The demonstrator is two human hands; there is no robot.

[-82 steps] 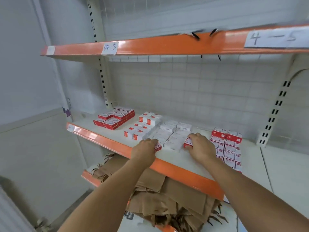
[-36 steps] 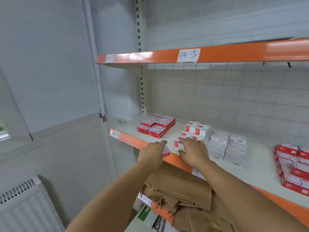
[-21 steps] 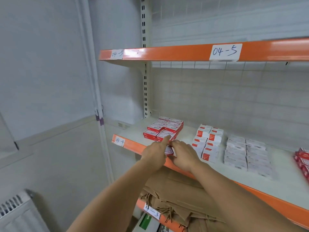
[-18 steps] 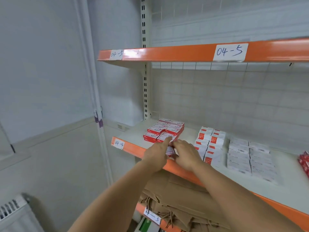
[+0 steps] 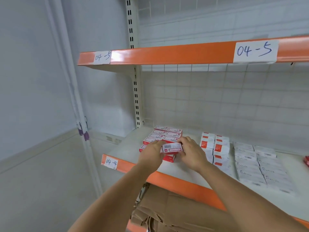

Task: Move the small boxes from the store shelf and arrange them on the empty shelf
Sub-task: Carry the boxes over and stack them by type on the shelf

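- Meanwhile, at about 9 o'clock of the hands, the paper label reading 04-4 (image 5: 111, 162) sits on the orange front lip of the shelf (image 5: 187, 185), which has drawn nearer in the view than it was half a second ago.
- Next, the left hand (image 5: 153, 152) rests with its fingers against the left end of a small box (image 5: 173, 147); a second ago it lay at the shelf's front edge with a box under it, and now it has come up level with the red stack.
- The small box is held between both hands, barcode face up, just above the front of the red-and-white stack (image 5: 164, 135), at roughly 12 o'clock of the wrists. Half a second ago it was lower and mostly hidden by the fingers.
- At 3 o'clock of the box, the right hand (image 5: 190, 152) curls around its right end, fingers wrapped under the near edge.
- Farther toward 3 o'clock stand two columns of white boxes with red ends (image 5: 214, 148), then flat white packets (image 5: 257, 163); neither group has shifted on the shelf.
- Judging from this, the box has been carried leftward along the shelf to join the matching stack, so placing and squaring it up appears to be the step in hand.
- Below the shelf, at 6 o'clock, lies crumpled brown cardboard (image 5: 167, 213).
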